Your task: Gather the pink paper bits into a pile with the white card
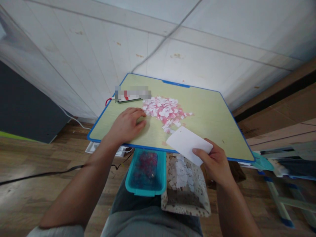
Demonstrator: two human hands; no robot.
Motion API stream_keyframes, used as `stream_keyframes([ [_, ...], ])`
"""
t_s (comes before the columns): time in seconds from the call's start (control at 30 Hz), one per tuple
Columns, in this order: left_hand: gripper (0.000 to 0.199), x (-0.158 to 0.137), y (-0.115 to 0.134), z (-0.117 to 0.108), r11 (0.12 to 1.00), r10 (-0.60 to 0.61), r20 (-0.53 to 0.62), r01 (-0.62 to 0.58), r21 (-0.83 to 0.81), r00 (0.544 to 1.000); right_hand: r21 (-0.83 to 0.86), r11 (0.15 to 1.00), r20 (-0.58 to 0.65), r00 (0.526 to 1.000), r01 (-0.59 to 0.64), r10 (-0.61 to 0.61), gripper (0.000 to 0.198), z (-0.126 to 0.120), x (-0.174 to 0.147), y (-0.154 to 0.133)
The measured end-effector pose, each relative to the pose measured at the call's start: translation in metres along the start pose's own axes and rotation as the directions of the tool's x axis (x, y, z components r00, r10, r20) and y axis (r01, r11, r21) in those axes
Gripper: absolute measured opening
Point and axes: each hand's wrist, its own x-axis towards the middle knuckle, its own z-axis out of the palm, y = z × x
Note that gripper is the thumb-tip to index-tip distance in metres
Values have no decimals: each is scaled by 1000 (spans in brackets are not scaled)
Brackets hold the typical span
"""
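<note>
On the pale yellow folding table (204, 108) lies a loose pile of small white and pink paper pieces (164, 108). My left hand (129, 125) rests on the tabletop just left of the pile, its fingers loosely bent, the thumb apart, and nothing visible in them. Between thumb and fingers, my right hand (214, 159) grips a white card (187, 143) with a small hole near its far corner. The card is tilted over the table's front edge, its far end close to the nearest paper pieces.
Below the front edge sit a teal plastic bin (145, 191) with pinkish-red contents and a speckled open container (185, 200) holding white pieces. A phone-like device (129, 100), partly blurred out, lies at the table's left. Cardboard boxes (278, 108) stand to the right; a white wall is behind.
</note>
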Motion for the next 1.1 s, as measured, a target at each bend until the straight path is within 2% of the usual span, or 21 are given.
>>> stream_keyframes([
  [0.23,32,0,0,1,1000,10,-15,-10,28,1000,-59,998,16,1000,27,-27,18,4,-3,-9],
  [0.4,32,-1,1,0,1000,10,-12,-9,29,1000,-86,996,85,996,35,-28,19,2,-4,-11],
  [0.6,32,-1,2,1,1000,8,-22,-8,17,1000,-107,992,34,997,70,-67,19,3,-2,-12],
  [0.77,32,-1,1,1,1000,10,-29,-9,19,1000,-72,997,154,988,27,-16,20,8,-7,-17],
  [1.0,32,-2,1,1,1000,18,-38,-17,24,999,-21,999,-42,999,33,-34,21,0,1,-13],
  [1.1,32,-1,1,2,1000,16,-40,-16,18,999,-66,996,-129,990,54,-63,24,-8,12,-10],
])
